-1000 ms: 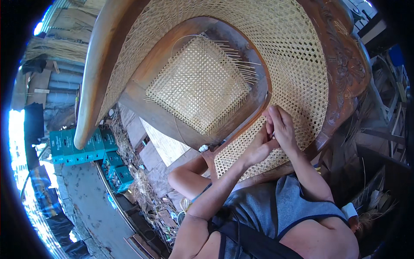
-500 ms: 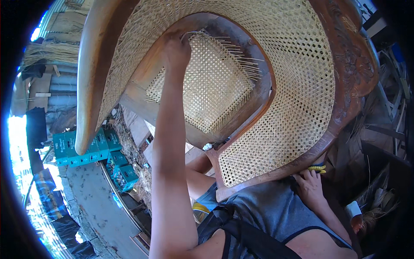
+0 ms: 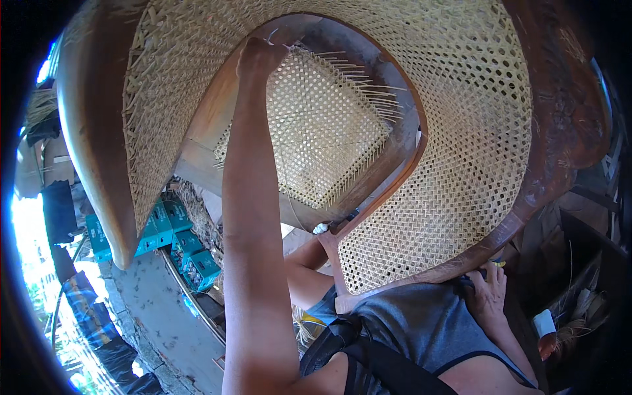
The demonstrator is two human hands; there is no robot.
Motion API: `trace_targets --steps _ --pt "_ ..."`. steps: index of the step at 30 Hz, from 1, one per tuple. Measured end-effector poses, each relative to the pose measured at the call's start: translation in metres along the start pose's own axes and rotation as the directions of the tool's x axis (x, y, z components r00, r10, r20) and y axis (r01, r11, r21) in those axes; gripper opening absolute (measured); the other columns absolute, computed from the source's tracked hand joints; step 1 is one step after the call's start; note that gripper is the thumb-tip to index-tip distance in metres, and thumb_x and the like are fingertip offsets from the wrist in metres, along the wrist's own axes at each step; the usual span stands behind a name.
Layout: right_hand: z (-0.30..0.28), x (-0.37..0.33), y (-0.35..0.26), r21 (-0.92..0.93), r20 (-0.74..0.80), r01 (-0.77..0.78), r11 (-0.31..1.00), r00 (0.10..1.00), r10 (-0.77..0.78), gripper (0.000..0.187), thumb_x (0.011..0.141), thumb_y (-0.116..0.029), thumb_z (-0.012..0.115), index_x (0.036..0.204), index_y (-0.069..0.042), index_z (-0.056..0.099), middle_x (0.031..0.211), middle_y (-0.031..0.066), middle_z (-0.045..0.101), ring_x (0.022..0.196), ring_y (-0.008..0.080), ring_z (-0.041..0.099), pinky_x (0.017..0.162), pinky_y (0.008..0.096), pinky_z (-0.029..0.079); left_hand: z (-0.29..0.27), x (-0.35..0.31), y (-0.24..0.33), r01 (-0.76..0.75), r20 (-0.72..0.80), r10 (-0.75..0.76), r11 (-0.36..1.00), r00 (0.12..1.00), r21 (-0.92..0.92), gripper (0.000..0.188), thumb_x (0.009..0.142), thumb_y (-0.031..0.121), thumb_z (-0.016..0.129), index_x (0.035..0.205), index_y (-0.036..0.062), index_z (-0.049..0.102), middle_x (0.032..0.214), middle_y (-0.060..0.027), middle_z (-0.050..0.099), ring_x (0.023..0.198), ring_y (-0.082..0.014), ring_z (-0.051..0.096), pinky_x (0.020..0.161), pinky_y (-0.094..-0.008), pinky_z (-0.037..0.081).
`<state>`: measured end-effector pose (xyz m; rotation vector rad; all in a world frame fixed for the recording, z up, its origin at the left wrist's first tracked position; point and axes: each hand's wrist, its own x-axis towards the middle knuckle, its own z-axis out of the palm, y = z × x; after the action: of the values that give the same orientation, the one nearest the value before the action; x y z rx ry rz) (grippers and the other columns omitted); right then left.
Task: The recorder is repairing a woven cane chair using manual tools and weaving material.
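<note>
A wooden chair with woven cane panels fills the upper middle. My left arm reaches to the far left corner of its woven seat panel (image 3: 329,131). There my left hand (image 3: 260,58) is closed at the panel's edge, and a thin, pale curved strand (image 3: 271,36) shows beside its fingers. Loose strand ends (image 3: 372,92) stick out along the panel's far right side. My right hand (image 3: 489,293) rests near my body against the lower edge of the carved frame (image 3: 454,266), fingers stretched and slightly apart. A bit of something yellow (image 3: 499,264) shows by its fingertips; most of it is hidden.
The curved cane backrest (image 3: 454,145) wraps round the seat, with a thick wooden arm (image 3: 99,145) on the left. Teal crates (image 3: 197,266) stand on the floor at lower left. Wood scraps and a pale container (image 3: 544,322) lie at the right.
My left hand has shifted slightly up and left along the seat corner. The chair fills more of the view, and less of the yellow thing by my right hand shows.
</note>
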<state>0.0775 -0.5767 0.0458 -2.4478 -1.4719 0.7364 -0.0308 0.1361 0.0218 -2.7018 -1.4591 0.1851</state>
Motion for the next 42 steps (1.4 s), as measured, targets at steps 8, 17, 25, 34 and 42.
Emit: trace_targets --steps 8,17,25,34,42 --pt "-0.007 -0.007 0.009 -0.028 0.221 -0.190 0.981 0.956 0.191 0.028 0.072 -0.012 0.074 0.097 -0.011 0.062 0.100 0.0119 0.056 0.098 0.0320 0.052 0.084 0.0421 0.042 -0.059 -0.066 0.070 0.115 -0.004 -0.116 0.984 0.993 -0.132 0.052 0.081 0.043 0.055 0.106 -0.0012 0.068 0.112 -0.0259 0.065 0.110 -0.0380 0.062 0.093 -0.0463 0.051" --pt "-0.047 -0.018 0.049 0.380 0.421 -0.177 0.908 0.907 0.000 0.032 0.071 -0.022 0.080 0.095 -0.008 0.065 0.087 0.0116 0.060 0.080 0.0294 0.063 0.069 0.0370 0.051 -0.063 -0.073 0.038 0.073 -0.062 -0.084 0.984 0.995 -0.162 0.045 0.081 0.031 0.045 0.106 0.0032 0.069 0.107 -0.0240 0.067 0.101 -0.0407 0.065 0.088 -0.0472 0.053" --pt "-0.130 0.052 -0.019 0.632 0.259 -0.094 0.769 0.961 -0.095 0.030 0.076 -0.016 0.073 0.101 -0.003 0.061 0.074 0.0064 0.064 0.062 0.0155 0.063 0.057 0.0275 0.046 -0.052 -0.072 0.046 -0.010 -0.181 -0.032 0.975 0.983 -0.223 0.038 0.081 0.034 0.050 0.093 0.0049 0.072 0.096 -0.0220 0.069 0.093 -0.0390 0.067 0.085 -0.0459 0.053" --pt "-0.015 0.351 -0.184 0.824 -0.060 0.247 0.511 0.933 -0.354 0.028 0.098 -0.028 0.050 0.084 -0.003 0.052 0.069 0.0068 0.057 0.059 0.0141 0.055 0.057 0.0345 0.047 -0.048 -0.086 0.035 -0.112 -0.317 -0.014 0.919 0.948 -0.378 0.028 0.078 0.032 0.062 0.084 0.0071 0.072 0.083 -0.0172 0.071 0.081 -0.0341 0.070 0.076 -0.0438 0.055" --pt "-0.005 0.437 -0.227 0.855 -0.038 0.226 0.467 0.925 -0.377 0.016 0.096 -0.015 0.052 0.094 0.000 0.054 0.081 0.0076 0.062 0.072 0.0161 0.062 0.071 0.0334 0.050 -0.054 -0.089 0.031 -0.125 -0.291 0.013 0.920 0.957 -0.370 0.027 0.078 0.032 0.062 0.081 0.0074 0.072 0.079 -0.0174 0.070 0.077 -0.0333 0.070 0.074 -0.0423 0.055"
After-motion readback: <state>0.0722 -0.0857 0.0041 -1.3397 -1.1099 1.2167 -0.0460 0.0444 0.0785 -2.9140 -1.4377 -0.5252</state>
